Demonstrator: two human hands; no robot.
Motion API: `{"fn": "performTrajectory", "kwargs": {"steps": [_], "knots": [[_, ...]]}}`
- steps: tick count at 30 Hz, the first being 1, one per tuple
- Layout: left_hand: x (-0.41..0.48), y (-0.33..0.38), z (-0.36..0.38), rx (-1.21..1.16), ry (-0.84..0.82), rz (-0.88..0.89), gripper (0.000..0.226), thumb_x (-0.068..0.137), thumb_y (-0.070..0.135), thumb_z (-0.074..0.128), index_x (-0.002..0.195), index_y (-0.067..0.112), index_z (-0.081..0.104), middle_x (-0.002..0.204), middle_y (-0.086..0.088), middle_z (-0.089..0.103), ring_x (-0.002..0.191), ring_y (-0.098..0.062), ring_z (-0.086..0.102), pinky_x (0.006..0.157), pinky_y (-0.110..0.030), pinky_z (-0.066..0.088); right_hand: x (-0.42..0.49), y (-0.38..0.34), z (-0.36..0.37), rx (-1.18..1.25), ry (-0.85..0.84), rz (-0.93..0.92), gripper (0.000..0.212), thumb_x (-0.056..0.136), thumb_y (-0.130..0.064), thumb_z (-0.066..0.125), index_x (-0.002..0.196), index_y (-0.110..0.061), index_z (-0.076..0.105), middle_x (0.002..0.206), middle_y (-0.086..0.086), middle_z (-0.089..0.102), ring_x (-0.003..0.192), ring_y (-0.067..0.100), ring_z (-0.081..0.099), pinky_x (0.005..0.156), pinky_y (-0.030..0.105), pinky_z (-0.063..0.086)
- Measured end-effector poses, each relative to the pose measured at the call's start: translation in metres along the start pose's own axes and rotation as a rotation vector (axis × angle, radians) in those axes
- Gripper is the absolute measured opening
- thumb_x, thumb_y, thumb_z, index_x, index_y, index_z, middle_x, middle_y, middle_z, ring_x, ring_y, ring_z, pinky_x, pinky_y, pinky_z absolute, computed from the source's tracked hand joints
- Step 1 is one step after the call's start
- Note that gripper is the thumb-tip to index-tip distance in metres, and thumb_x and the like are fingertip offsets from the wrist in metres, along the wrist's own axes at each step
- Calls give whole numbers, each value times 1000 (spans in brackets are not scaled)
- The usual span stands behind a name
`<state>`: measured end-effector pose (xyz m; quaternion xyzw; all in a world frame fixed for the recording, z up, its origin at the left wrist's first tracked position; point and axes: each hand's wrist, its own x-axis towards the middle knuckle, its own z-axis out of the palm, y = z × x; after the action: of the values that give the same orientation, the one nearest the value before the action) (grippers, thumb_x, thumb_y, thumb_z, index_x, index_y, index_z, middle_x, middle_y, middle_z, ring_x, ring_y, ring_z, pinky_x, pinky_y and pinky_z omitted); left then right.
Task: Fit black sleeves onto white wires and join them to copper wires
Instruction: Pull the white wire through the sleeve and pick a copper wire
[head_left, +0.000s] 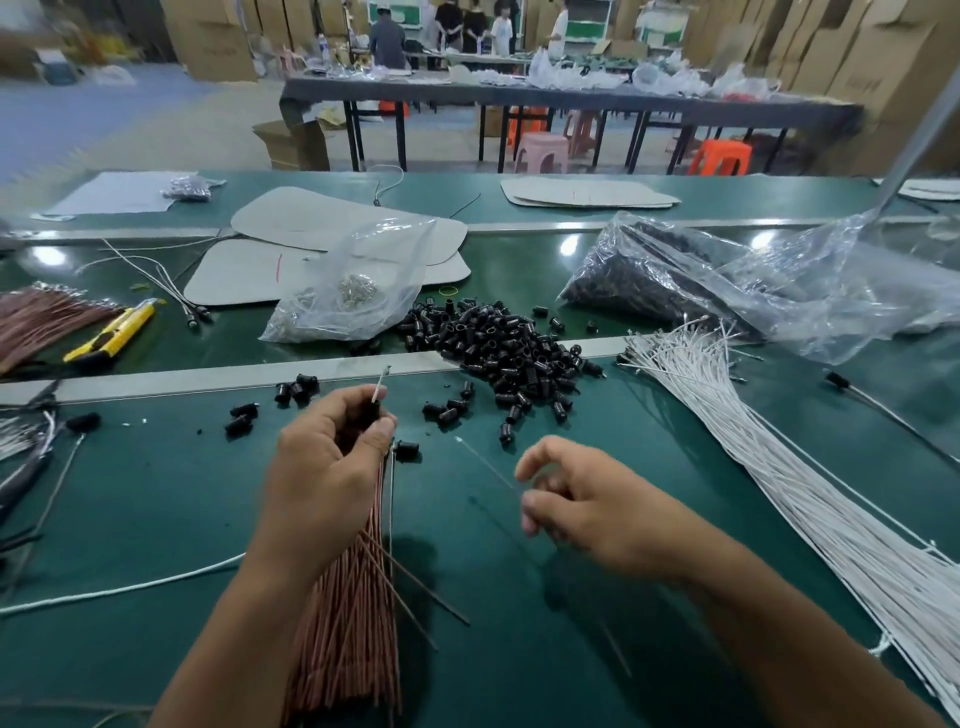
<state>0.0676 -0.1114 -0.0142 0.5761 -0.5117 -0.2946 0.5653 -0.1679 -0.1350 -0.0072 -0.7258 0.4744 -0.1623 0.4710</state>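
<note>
We see a green bench (156, 493) with a yellow utility knife (111, 335) at left and grey card sheets (311, 223) behind, a clear bag (358, 291) of silvery pieces partly on them. Beyond stand a long dark table (571, 98), a pink stool (540, 150) and an orange stool (719, 156).

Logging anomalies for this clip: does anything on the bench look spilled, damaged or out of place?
Nothing looks damaged. The black sleeves lie in a loose heap straddling the metal strip, with strays scattered toward the left hand gripping the copper wires. Likely working stock, not an accident.
</note>
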Motion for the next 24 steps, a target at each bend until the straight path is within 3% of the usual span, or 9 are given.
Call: {"fn": "performTrajectory", "kwargs": {"steps": [3, 6, 8, 11, 15, 21, 22, 24], "knots": [[-3, 2, 4, -37, -57, -9, 23, 94, 4, 61, 104, 24, 66, 90, 2, 72, 81, -5, 68, 76, -17, 55, -1, 8, -13, 481, 216, -137, 18, 99, 3, 53, 100, -12, 63, 77, 5, 69, 58, 8, 55, 44, 17, 40], [-7, 2, 9, -49, -151, -1, 18, 96, 3, 57, 103, 17, 65, 85, -4, 71, 72, -19, 65, 65, -30, 57, 10, 7, -14, 751, 454, -226, 19, 97, 7, 52, 95, -5, 67, 78, 9, 70, 61, 11, 61, 51, 17, 49], [-10, 2, 13, -29, -211, 13, 15, 97, 3, 57, 102, 16, 63, 85, -7, 70, 75, -30, 65, 66, -41, 57, 19, 5, -14, 881, 555, -236, 19, 98, 7, 51, 95, -5, 66, 78, 9, 70, 62, 11, 63, 56, 17, 52], [-12, 2, 18, -22, -271, 26, 14, 96, 2, 57, 100, 15, 62, 88, -5, 69, 72, -24, 68, 62, -35, 58, 31, 4, -11, 953, 643, -241, 19, 98, 6, 52, 94, -5, 66, 78, 8, 69, 62, 12, 64, 60, 17, 54], [-13, -2, 23, -55, -309, 17, 15, 95, 1, 57, 102, 13, 62, 90, -4, 72, 74, -20, 70, 61, -28, 57, 40, 9, -7, 931, 694, -260, 19, 98, 6, 53, 93, -6, 67, 77, 5, 70, 65, 13, 66, 62, 18, 54], [-15, -7, 28, -53, -245, 12, 18, 90, 0, 64, 97, 17, 67, 82, -5, 72, 65, -12, 65, 58, -19, 52, 38, 18, -4, 854, 592, -209, 12, 99, -1, 55, 102, -6, 67, 83, 6, 74, 70, 18, 71, 65, 21, 57], [-15, -7, 28, -56, -234, 10, 18, 90, 1, 65, 97, 17, 68, 82, -5, 73, 65, -8, 64, 59, -16, 51, 35, 20, -7, 686, 582, -181, 12, 101, -9, 57, 109, -8, 66, 82, 5, 75, 66, 17, 71, 62, 22, 57], [-15, -7, 28, -51, -214, 7, 19, 89, 1, 67, 96, 18, 69, 83, -2, 74, 71, -7, 68, 65, -14, 52, 31, 28, -11, 54, 639, -165, 25, 100, -29, 61, 122, -19, 65, 72, -2, 70, 59, 11, 63, 59, 24, 52]]}}
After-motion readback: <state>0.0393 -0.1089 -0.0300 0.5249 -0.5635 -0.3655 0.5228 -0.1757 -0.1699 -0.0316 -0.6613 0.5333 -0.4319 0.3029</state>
